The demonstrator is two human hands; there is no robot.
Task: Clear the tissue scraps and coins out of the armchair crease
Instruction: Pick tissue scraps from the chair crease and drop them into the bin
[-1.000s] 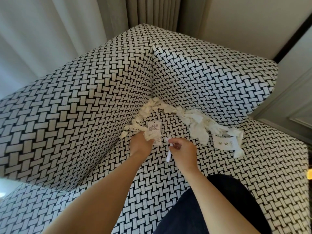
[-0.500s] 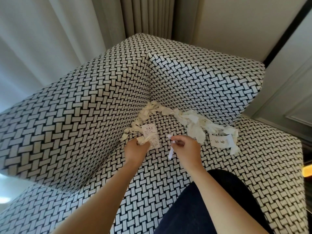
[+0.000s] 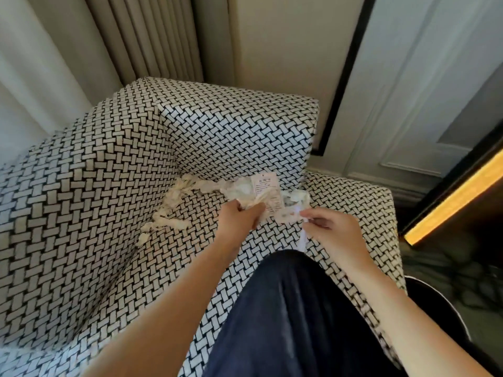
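Tissue scraps [image 3: 174, 208] sit in the armchair [image 3: 81, 213] crease, a ragged line running from our left hand out toward 9 o'clock and down the side-arm fold. More scraps bunch at 12 o'clock of our right hand, against the backrest. Our left hand [image 3: 239, 219], fingers curled, grips a wad [image 3: 253, 202] of scraps plus a printed paper slip [image 3: 265, 185] that sticks up at its 1 o'clock. Our right hand [image 3: 334, 229], at 3 o'clock of the left and apart from it, pinches a thin white strip [image 3: 302, 240] between thumb and forefinger; the strip hangs toward 6 o'clock. Seat under both hands is black-and-white basket weave. Our dark-trousered leg [image 3: 285, 308] is at 6 o'clock, over the seat front. Pleated curtain [image 3: 152, 36] at 11 o'clock, white panelling [image 3: 408, 104] at 2 o'clock, glowing amber strip [image 3: 457, 197] at 3 o'clock.
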